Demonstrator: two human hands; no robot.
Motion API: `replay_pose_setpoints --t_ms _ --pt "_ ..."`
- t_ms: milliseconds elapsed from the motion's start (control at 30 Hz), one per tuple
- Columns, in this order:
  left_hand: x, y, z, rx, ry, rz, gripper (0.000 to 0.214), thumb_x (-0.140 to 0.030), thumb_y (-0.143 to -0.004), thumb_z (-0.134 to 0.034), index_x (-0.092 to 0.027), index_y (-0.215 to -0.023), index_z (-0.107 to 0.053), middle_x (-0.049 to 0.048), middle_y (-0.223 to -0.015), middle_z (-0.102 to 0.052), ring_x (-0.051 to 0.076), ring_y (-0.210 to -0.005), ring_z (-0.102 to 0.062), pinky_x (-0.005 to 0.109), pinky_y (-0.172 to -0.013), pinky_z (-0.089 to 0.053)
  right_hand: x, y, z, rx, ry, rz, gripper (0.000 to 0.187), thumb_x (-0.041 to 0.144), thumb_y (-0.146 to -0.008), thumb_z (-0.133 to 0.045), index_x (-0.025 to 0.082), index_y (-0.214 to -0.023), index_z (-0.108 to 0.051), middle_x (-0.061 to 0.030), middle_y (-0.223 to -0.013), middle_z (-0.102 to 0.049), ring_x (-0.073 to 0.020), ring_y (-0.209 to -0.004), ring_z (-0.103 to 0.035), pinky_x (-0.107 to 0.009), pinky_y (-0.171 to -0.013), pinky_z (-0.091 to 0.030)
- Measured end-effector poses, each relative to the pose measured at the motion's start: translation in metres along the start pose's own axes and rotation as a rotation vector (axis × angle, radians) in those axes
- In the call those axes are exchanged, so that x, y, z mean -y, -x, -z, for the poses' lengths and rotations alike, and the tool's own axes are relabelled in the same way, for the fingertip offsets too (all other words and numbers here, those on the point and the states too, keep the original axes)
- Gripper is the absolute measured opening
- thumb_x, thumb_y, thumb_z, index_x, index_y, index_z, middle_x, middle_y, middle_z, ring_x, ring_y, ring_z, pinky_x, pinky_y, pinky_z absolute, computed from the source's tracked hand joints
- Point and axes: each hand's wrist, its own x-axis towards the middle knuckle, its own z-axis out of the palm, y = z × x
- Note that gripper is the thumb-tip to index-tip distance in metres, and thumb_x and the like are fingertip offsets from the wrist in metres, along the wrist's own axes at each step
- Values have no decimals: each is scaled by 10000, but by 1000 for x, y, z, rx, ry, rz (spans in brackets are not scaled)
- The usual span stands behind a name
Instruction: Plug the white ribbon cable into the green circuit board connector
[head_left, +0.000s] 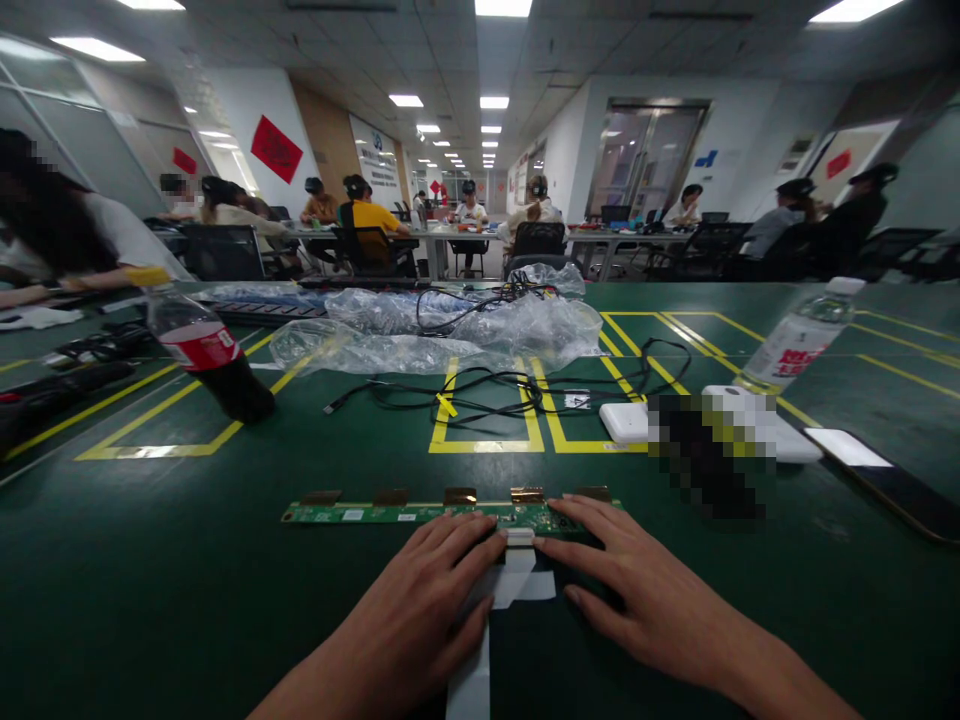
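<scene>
A long narrow green circuit board [375, 513] with gold tabs along its far edge lies flat on the dark green table. A white flat ribbon cable [502, 590] runs from its middle toward me. My left hand [431, 590] rests palm down with fingertips at the board's connector, beside the cable. My right hand [630, 585] lies palm down on the other side, its fingertips on the board's right end. Both hands press flat with fingers spread; neither closes around anything.
A cola bottle [214, 360] stands tilted at left, a water bottle [799, 340] at right. Black cables [510, 385] and crumpled clear plastic [450, 325] lie behind the board. White devices [626, 422] and a phone [885, 475] sit right. People work at far tables.
</scene>
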Motion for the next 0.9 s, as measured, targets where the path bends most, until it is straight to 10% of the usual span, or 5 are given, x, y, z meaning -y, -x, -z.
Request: replay_pose_setpoints --t_ms 433,733,900 --pt "8 5 10 38 -56 73 512 -260 -950 -570 -294 -1457 -505 64 -1480 -550 306 -1334 -533 571 -1115 -423 -14 0 13 -148 -71 -18 403 289 -1030 -467 275 -1425 -544 -73 -1413 -573 -245 -1297 -522 -475 -1112 -428" --pt "53 50 21 16 -241 229 510 -426 -1003 -479 -340 -1505 -458 42 -1497 -535 338 -1330 -549 603 -1058 -471 -11 0 15 -154 -82 -33 354 297 -1039 -454 224 -1361 -582 -96 -1338 -614 -244 -1221 -563 -458 -1056 -469" --pt "115 104 23 -32 -293 296 552 -503 -984 -510 -364 -1514 -439 10 -1538 -481 309 -1340 -542 532 -1090 -453 -13 1 13 -171 -89 -24 340 291 -1031 -465 227 -1336 -604 -93 -1329 -619 -246 -1218 -565 -457 -1055 -469"
